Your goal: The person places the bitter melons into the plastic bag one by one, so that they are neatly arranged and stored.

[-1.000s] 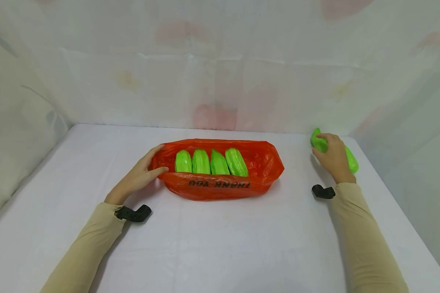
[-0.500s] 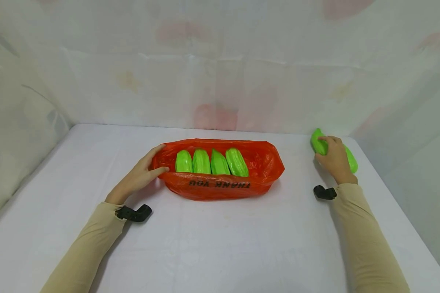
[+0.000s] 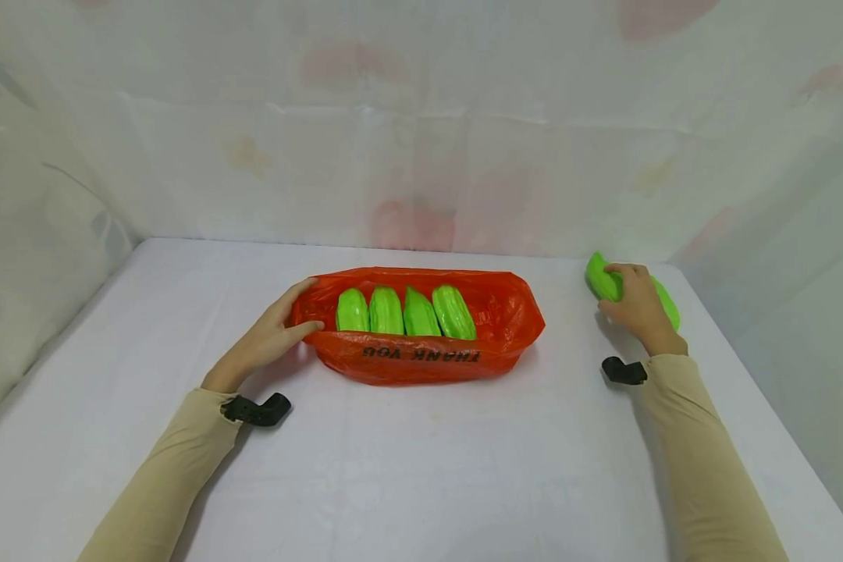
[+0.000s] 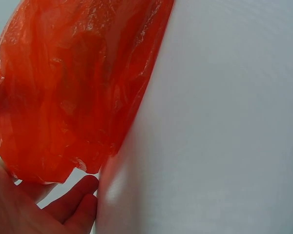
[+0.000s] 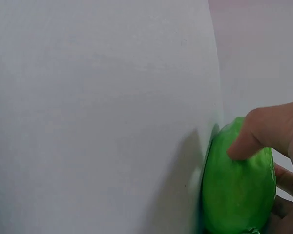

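A red plastic bag (image 3: 365, 371), marked THANK YOU, lies with its mouth spread in the middle of the table. Several bright green, ribbed gourd-like vegetables (image 3: 386, 311) sit side by side inside it. My left hand (image 3: 270, 336) holds the bag's left end, thumb at the near rim and fingers at the far side. In the left wrist view the red plastic (image 4: 63, 97) hides part of those fingers. My right hand (image 3: 639, 304) grips another green gourd-like vegetable (image 3: 599, 277) at the far right, covering its middle. In the right wrist view the thumb presses on the green vegetable (image 5: 237, 190).
A white cloth covers the table (image 3: 421, 468). Pale patterned sheeting (image 3: 421, 125) hangs along the back and sides. Black wrist mounts (image 3: 256, 409) stick out from both tan sleeves (image 3: 702, 453).
My right hand and the green gourd-like vegetable under it have shifted slightly left and nearer. The left hand and the bag stay where they were.
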A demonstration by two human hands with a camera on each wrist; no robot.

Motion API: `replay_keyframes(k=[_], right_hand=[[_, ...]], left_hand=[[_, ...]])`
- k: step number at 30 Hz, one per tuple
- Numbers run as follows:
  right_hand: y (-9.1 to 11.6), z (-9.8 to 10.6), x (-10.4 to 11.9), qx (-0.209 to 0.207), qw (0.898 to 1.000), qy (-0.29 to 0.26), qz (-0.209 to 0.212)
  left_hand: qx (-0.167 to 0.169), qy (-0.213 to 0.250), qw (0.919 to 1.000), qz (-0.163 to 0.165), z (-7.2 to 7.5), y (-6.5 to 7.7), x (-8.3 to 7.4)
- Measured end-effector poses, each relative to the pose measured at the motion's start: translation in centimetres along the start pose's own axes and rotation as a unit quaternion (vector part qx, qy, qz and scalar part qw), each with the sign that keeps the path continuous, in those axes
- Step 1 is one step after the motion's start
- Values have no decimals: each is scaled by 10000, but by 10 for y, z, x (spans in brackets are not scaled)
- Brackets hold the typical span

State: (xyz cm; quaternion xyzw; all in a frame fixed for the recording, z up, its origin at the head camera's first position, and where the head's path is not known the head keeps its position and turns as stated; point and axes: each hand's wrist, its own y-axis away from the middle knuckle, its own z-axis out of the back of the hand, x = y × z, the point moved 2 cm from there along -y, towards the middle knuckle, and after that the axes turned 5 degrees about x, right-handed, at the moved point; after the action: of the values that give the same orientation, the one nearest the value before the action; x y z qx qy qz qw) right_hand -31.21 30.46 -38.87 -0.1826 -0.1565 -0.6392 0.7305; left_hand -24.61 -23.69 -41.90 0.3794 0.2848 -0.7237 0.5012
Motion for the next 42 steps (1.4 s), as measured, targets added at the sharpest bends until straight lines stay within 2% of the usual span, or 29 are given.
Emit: replay_keyframes(k=[5,12,18,30,42], right_hand=[[0,0,3,250,9996,91,-73],[1,-1,7,367,9989,282,-53],[4,-1,10,553,9982,227,-36],[10,-3,15,566,9982,140,101],[19,1,37,505,9983,-28,289]], left_hand=[[3,-10,10000,23,0,0,0],[16,-91,9999,55,0,0,1],[32,-109,9999,71,0,1,-2],[48,-116,9998,184,1,2,-1],[1,-78,9999,82,0,1,-1]])
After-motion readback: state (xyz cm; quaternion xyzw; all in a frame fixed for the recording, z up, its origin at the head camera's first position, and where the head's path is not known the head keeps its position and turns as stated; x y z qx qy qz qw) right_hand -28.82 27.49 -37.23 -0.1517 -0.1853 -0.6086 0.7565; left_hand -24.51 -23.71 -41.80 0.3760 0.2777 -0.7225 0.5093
